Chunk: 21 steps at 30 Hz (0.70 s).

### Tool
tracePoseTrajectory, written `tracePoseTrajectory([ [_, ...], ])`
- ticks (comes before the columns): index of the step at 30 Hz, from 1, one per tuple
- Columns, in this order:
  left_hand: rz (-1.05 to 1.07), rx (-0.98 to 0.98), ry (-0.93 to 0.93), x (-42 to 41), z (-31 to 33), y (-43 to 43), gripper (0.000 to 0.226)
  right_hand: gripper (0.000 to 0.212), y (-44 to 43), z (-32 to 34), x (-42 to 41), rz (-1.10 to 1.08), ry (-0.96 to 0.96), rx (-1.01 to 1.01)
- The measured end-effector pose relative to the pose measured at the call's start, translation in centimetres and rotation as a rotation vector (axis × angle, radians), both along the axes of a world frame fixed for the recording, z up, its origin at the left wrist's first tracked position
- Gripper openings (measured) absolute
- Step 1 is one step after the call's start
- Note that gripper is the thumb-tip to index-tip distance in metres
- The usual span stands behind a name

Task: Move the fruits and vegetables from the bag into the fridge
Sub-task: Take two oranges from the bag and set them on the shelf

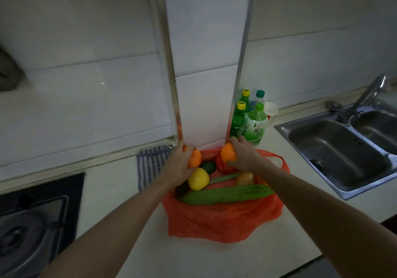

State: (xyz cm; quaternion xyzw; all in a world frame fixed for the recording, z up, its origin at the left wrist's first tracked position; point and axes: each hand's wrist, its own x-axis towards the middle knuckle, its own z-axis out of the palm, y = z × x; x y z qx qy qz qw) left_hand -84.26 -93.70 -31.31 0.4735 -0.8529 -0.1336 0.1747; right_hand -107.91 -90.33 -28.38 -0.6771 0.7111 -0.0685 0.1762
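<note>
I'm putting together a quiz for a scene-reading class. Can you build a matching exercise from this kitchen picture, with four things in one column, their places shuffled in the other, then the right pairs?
Things
1. long green gourd
2. striped cloth
3. green bottles
4. sink

Places
A. just left of the bag
B. far right of the bag
C. lying across the open bag
D. standing behind the bag

Pairs: 1-C, 2-A, 3-D, 4-B
</note>
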Motion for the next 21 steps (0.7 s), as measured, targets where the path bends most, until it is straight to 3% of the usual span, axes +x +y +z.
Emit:
tracePoseTrajectory([
  [10,0.152,-0.018,0.056,14.7,6.0,6.5,0.057,0.076,2.4,5.4,11.2,0.181,0.096,-0.07],
  [21,0.537,-0.084,0.087,36.6,12.4,20.1,0.059,0.075,7.8,12.1,32.9,0.49,0.059,-0.194],
])
